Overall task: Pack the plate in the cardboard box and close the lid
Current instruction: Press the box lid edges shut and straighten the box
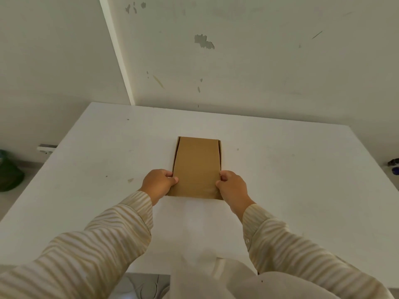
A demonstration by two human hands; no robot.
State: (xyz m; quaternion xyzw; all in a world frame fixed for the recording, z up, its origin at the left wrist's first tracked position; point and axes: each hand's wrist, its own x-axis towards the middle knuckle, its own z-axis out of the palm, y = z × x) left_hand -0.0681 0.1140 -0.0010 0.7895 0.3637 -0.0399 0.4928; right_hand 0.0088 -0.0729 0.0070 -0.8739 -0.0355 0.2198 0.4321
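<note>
1. Both hands grip the near end of the cardboard box (197, 167): left hand (158, 183) on its left edge, right hand (233, 186) on its right edge. Fingers curl around the sides, thumbs lie on top of the lid (197, 156). Each hand is closed on the cardboard, not spread.
2. Box sits flat on the white table (280, 169), roughly central, long axis pointing away from the person. Striped sleeves (103, 234) reach in from the near edge.
3. Lid is down over the box. Thin dark gaps show along both long sides towards the far end, so the side flaps are probably not fully tucked; the view is too small to be sure.
4. Plate: not visible anywhere on the table. Judgement: it is most likely already inside, under the lid, though that cannot be confirmed.
5. Progress: packing appears done, closing nearly done. Left to do: press or tuck the near end so the lid seats flush.
6. Box lies directly between the two hands, touching both.
</note>
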